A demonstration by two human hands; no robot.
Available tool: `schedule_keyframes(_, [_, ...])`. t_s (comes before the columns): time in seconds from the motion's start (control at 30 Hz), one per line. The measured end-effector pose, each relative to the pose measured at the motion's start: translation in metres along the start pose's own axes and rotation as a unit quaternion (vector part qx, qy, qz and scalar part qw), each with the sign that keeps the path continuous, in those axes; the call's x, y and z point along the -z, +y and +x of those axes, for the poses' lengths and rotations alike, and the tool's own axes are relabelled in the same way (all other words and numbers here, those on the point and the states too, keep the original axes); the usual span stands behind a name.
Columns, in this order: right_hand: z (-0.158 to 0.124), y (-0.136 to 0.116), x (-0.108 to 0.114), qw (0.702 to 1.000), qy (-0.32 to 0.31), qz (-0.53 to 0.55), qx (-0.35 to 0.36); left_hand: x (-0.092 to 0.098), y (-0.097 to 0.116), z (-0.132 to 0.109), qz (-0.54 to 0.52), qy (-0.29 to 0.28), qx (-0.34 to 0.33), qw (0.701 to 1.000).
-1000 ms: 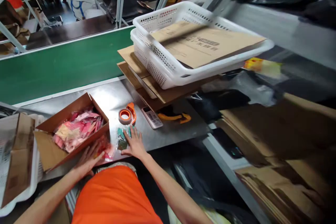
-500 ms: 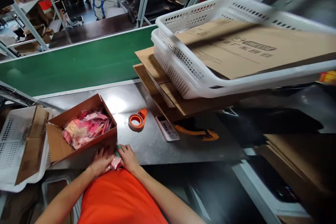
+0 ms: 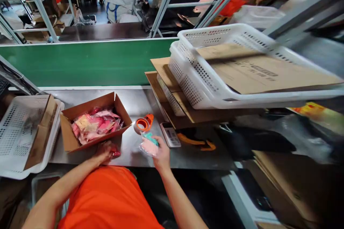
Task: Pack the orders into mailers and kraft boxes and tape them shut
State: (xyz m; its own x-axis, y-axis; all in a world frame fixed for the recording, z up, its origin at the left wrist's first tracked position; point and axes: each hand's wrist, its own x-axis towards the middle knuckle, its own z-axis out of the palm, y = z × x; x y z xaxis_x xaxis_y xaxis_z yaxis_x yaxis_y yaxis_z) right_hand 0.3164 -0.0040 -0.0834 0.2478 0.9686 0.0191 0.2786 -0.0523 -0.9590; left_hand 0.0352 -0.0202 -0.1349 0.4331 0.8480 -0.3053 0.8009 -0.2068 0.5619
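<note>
My right hand point(image 3: 160, 152) is closed on a small clear packet point(image 3: 148, 145) with pink and teal contents, lifted just above the steel table point(image 3: 134, 102) beside an orange tape dispenser point(image 3: 143, 124). My left hand point(image 3: 105, 152) rests at the table's near edge, fingers curled over a red and pink packet point(image 3: 115, 153). It lies right in front of an open cardboard box point(image 3: 70, 139) filled with several pink packets point(image 3: 94, 125).
A white calculator-like device point(image 3: 170, 135) and an orange-handled tool point(image 3: 195, 142) lie right of the tape. Stacked white baskets point(image 3: 199, 89) holding flat cardboard point(image 3: 263, 73) overhang the table's right. Another white basket point(image 3: 16, 132) sits left. A green conveyor belt point(image 3: 80, 62) runs behind.
My right hand has moved away from the left, rightward toward the tape dispenser, carrying a packet. The left hand stays by the box front. My view has shifted left.
</note>
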Motion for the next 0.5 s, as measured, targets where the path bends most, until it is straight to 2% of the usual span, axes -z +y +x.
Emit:
schedule_keyframes(0.07, [0.010,-0.038,0.007,0.998,0.039,0.030,0.046,0.011,0.010,-0.012,-0.035,0.021,-0.042,0.998])
schedule_keyframes(0.1, [0.016,-0.060,0.005,0.993,0.061,0.036,0.091,0.018,0.019,-0.021,-0.049,0.038,-0.075,0.995])
schedule_keyframes(0.17, [0.030,-0.105,-0.010,0.973,0.092,0.014,0.210,0.041,0.042,-0.043,-0.063,0.100,-0.158,0.980])
schedule_keyframes(0.2, [0.037,-0.126,-0.021,0.959,0.087,-0.013,0.268,0.056,0.054,-0.055,-0.061,0.147,-0.207,0.965])
schedule_keyframes(0.27, [0.051,-0.160,-0.049,0.934,0.013,-0.105,0.340,0.096,0.074,-0.076,-0.037,0.251,-0.284,0.925])
schedule_keyframes(0.3, [0.058,-0.173,-0.063,0.919,-0.058,-0.165,0.352,0.120,0.080,-0.084,-0.021,0.294,-0.300,0.907])
schedule_keyframes(0.33, [0.064,-0.182,-0.075,0.898,-0.142,-0.228,0.350,0.144,0.081,-0.089,-0.010,0.332,-0.290,0.898])
schedule_keyframes(0.4, [0.077,-0.194,-0.091,0.839,-0.290,-0.334,0.316,0.192,0.072,-0.089,-0.001,0.375,-0.196,0.906])
schedule_keyframes(0.43, [0.083,-0.197,-0.095,0.818,-0.335,-0.358,0.301,0.211,0.063,-0.084,0.004,0.369,-0.128,0.920])
schedule_keyframes(0.47, [0.090,-0.199,-0.096,0.812,-0.353,-0.359,0.296,0.227,0.052,-0.078,0.018,0.336,-0.058,0.940])
schedule_keyframes(0.5, [0.098,-0.200,-0.095,0.822,-0.345,-0.342,0.297,0.236,0.040,-0.070,0.038,0.279,0.011,0.960])
